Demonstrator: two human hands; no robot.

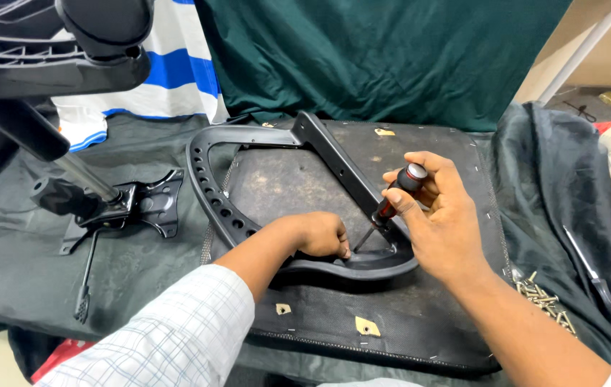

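Two hands (pixel 320 235), one screwdriver (pixel 391 204)

Even, soft indoor light from above, moderately bright, no hard glare. Dull sheen along the black plastic frame (pixel 209 190) and on the dark cover (pixel 571 186) at right; small highlight on the screwdriver (pixel 395 197) cap. Faint, diffuse shadows under both hands, the left hand (pixel 320 235) darkest underneath. Centre sharp; right hand (pixel 438 222) crisp, no motion blur. Wide-angle stretch at the edges, chair base (pixel 40 50) top left bulging and slightly soft. Pale wall top right near overexposed.
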